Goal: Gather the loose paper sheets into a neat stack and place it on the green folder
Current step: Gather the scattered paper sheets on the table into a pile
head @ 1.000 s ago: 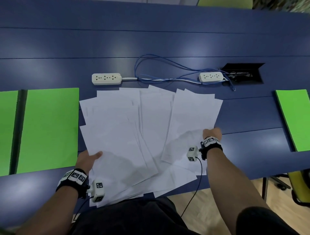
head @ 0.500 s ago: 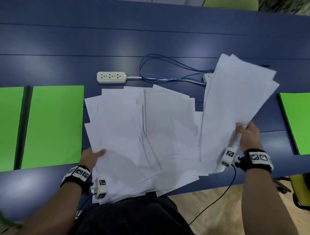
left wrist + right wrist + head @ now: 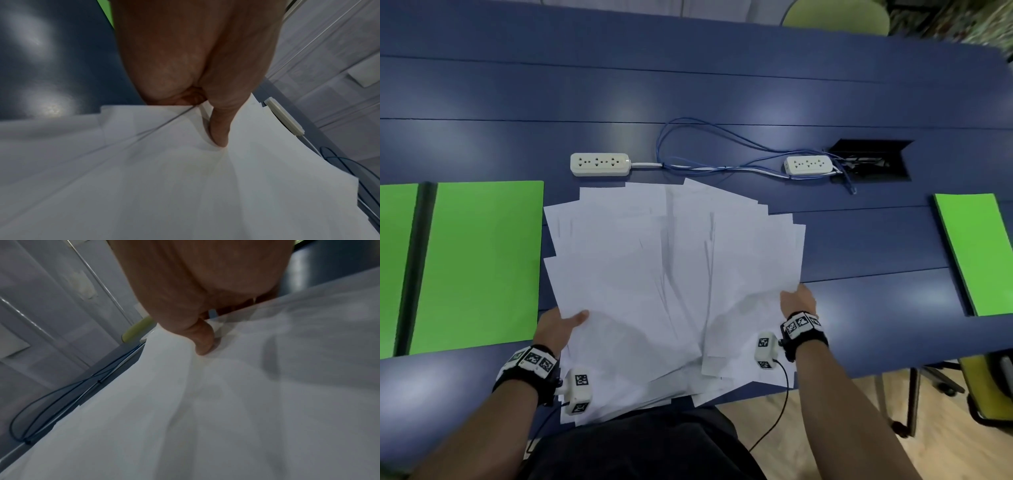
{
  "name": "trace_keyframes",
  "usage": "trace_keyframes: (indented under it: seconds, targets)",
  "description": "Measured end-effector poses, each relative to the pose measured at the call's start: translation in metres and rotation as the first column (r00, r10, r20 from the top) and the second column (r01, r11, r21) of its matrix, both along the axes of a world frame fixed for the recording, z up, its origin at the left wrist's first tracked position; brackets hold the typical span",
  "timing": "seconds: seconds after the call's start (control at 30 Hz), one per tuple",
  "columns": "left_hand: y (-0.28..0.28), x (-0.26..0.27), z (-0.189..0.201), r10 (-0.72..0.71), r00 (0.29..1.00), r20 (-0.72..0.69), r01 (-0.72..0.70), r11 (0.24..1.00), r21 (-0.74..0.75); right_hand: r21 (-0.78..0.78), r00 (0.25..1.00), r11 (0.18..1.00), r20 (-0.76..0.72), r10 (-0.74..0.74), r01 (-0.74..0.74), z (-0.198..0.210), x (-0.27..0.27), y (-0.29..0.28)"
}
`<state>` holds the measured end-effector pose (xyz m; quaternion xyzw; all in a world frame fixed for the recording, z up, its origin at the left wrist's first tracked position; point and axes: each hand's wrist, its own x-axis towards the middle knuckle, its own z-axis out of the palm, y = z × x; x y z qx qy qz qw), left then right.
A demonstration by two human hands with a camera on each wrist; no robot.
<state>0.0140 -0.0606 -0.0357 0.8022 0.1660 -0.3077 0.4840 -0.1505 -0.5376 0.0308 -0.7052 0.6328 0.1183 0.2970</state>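
Observation:
Several white paper sheets point(image 3: 661, 274) lie fanned out over the near middle of the blue table point(image 3: 688, 85), some hanging over its front edge. My left hand point(image 3: 561, 325) grips the fan's left side, thumb point(image 3: 219, 129) on top and fingers hidden beneath. My right hand point(image 3: 796, 303) grips the right side of the paper sheets point(image 3: 226, 402) the same way, thumb point(image 3: 202, 340) pressed on top. A green folder point(image 3: 479, 263) lies flat just left of the sheets. Another green folder point(image 3: 983, 253) lies at the right edge.
Two white power strips point(image 3: 600, 164) point(image 3: 808, 165) and looped blue cables point(image 3: 722, 150) lie just behind the sheets. A black cable hatch point(image 3: 873, 157) is open at the back right. A further green sheet point(image 3: 393, 260) sits far left. A chair point(image 3: 989, 387) stands at right.
My right hand had lifted a bunch of sheets up at the right; it has now laid them back down over the fan, nearer the middle. My left hand has stayed in place.

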Motion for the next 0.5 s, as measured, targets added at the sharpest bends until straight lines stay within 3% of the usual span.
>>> trace_keyframes:
  seconds: [0.13,0.27,0.5]
  targets:
    - [-0.002,-0.001,0.004,0.002,1.000,0.011,-0.002,1.000,-0.011,-0.121,0.988,0.990,0.145,-0.056,0.074,0.022,-0.006,-0.008]
    - [-0.003,-0.001,0.007,-0.005,1.000,0.013,0.005,1.000,-0.005,-0.254,0.967,0.965,0.256,-0.004,0.071,0.046,-0.018,-0.034]
    - [-0.008,-0.002,0.017,-0.004,1.000,0.014,0.005,1.000,-0.022,-0.391,0.979,0.913,0.106,0.171,-0.117,0.100,-0.021,-0.080]
